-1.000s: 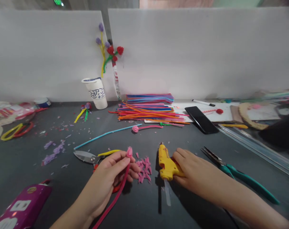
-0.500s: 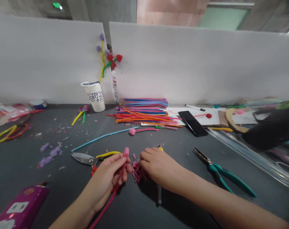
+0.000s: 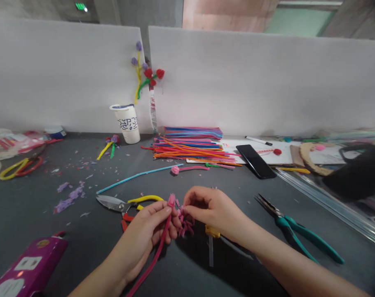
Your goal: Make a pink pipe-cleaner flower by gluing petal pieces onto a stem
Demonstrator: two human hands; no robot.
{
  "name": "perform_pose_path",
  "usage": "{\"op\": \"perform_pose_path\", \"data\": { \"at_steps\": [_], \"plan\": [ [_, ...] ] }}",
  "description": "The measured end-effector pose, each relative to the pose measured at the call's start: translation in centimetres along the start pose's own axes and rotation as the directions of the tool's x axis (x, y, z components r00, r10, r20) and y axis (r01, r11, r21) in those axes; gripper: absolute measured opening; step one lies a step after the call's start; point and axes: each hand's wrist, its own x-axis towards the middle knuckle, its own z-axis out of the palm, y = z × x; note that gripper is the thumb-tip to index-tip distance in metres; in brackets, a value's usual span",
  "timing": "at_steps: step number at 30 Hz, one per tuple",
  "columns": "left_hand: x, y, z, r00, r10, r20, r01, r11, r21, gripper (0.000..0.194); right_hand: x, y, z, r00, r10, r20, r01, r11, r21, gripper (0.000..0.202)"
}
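My left hand (image 3: 155, 227) is closed round a dark pink pipe cleaner (image 3: 156, 256); its tip, wrapped in lighter pink pieces (image 3: 172, 200), points up above the thumb. Just to the right, thumb and forefinger of my right hand (image 3: 215, 212) pinch a small pink piece (image 3: 181, 210) close to that tip. Behind the fingers lies a heap of cut pink pieces (image 3: 187, 227), partly covered. Under my right wrist sits a yellow tool (image 3: 212, 231) with a clear stick (image 3: 211, 252) out of it, much of it hidden. Shears (image 3: 113, 203) with yellow and red handles lie beside my left hand.
Teal-handled pliers (image 3: 282, 220) lie right. Ahead are a blue pipe cleaner (image 3: 138, 176), a pink ball on a stem (image 3: 175, 170), bundled pipe cleaners (image 3: 190, 149), a phone (image 3: 255, 161) and a cup (image 3: 127, 123). Purple scraps (image 3: 70, 199) and a purple box (image 3: 29, 264) are left.
My right hand has risen from the heap of pink pieces toward the pipe cleaner's tip, now with a small piece pinched. The view has shifted slightly left.
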Motion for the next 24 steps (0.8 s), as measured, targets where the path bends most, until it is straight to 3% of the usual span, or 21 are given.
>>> {"op": "perform_pose_path", "data": {
  "at_steps": [3, 5, 7, 10, 14, 18, 24],
  "plan": [
    [-0.3, -0.2, 0.3, 0.998, -0.04, 0.038, 0.04, 0.999, 0.0, 0.019, -0.3, -0.5, 0.2, 0.996, 0.087, -0.013, -0.08, 0.956, 0.282, 0.012],
    [-0.4, -0.3, 0.4, 0.996, -0.066, 0.059, 0.066, 0.998, -0.003, 0.021, -0.4, -0.6, 0.2, 0.985, 0.17, 0.032, -0.16, 0.827, 0.539, 0.011],
    [-0.4, -0.4, 0.5, 0.995, -0.081, 0.056, 0.081, 0.997, -0.005, 0.02, -0.5, -0.7, 0.2, 0.967, 0.241, 0.078, -0.232, 0.716, 0.659, 0.009],
    [-0.3, -0.3, 0.5, 0.999, -0.05, 0.019, 0.05, 0.999, -0.005, 0.016, -0.4, -0.6, -0.2, 0.948, 0.301, 0.105, -0.303, 0.748, 0.591, 0.006],
    [-0.4, 0.0, 0.7, 0.998, -0.045, 0.032, 0.046, 0.999, -0.017, 0.014, -0.4, -0.5, -0.7, 0.939, 0.289, 0.187, -0.343, 0.743, 0.575, 0.007],
    [-0.8, 0.0, 0.7, 0.99, -0.119, 0.071, 0.125, 0.988, -0.092, 0.015, -0.7, -0.7, -0.8, 0.969, 0.233, 0.084, -0.232, 0.74, 0.632, 0.008],
    [-0.9, -0.3, 0.6, 0.974, -0.188, 0.126, 0.206, 0.968, -0.146, 0.021, -1.0, -1.5, -0.6, 0.987, 0.147, -0.057, -0.093, 0.837, 0.539, 0.009]
  ]
}}
